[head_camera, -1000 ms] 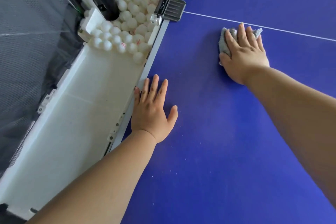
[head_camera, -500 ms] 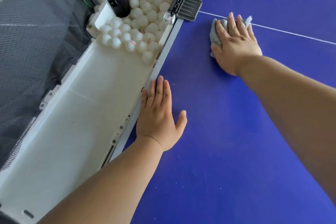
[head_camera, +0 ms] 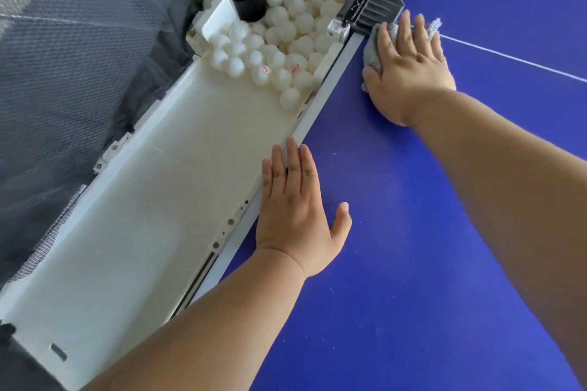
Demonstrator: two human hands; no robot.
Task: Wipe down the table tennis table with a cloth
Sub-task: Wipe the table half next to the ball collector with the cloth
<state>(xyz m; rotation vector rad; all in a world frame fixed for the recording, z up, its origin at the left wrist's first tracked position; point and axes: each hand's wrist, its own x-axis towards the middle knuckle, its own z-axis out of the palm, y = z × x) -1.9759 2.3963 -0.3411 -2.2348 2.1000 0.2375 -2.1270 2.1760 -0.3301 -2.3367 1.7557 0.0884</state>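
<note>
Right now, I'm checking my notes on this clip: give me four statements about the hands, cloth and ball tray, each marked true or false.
1. The right hand presses the grey cloth on the blue table. True.
2. The left hand holds a second cloth. False: it rests flat and empty on the table's edge.
3. The cloth lies close to the black clamp. True.
4. The tray holds orange balls. False: the balls are white.
</note>
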